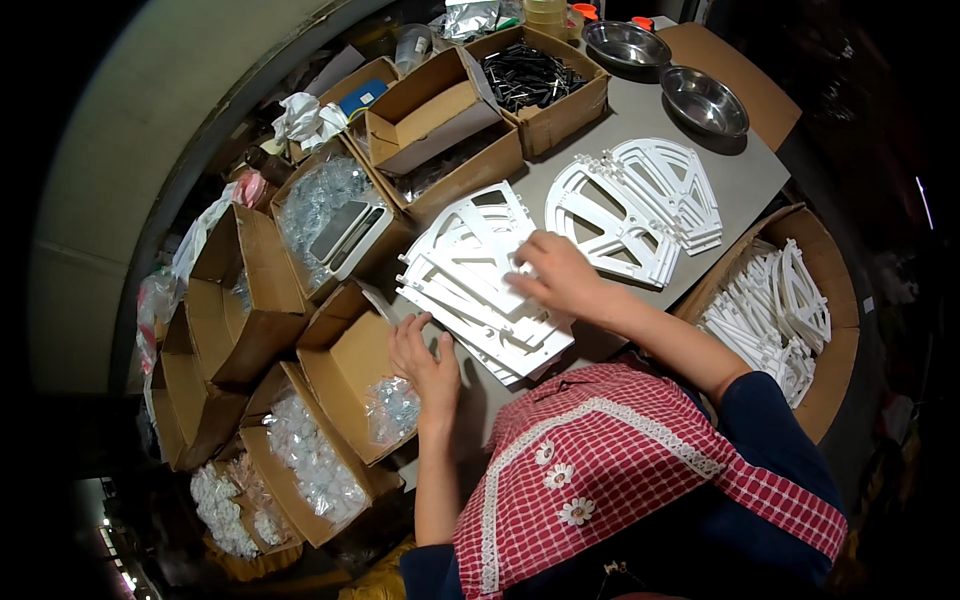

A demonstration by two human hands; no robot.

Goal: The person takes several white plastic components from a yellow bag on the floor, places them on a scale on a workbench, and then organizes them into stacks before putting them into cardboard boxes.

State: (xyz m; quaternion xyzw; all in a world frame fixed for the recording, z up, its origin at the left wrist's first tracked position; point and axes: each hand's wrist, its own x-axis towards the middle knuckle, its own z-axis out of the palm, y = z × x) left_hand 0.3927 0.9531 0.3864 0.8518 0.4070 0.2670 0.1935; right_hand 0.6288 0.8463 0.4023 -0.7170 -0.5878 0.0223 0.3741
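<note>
A loose stack of white plastic fan-shaped frames (460,255) lies on the table in front of me, its pieces overlapping at different angles. Over the right side of this stack is my right hand (566,277), its fingertips touching the upper frames and a gap between thumb and fingers. My left hand (426,362) is beside the stack's lower left edge, next to an open carton, with its fingers apart and nothing visible in them. Farther right, a second group of the same white frames (640,205) lies spread in a fan.
Cartons of bagged small parts line the left, one bearing a white flat device (350,240). Black parts fill a carton (530,80) at the back, near two steel bowls (704,101). A carton (835,360) at right holds more white plastic pieces.
</note>
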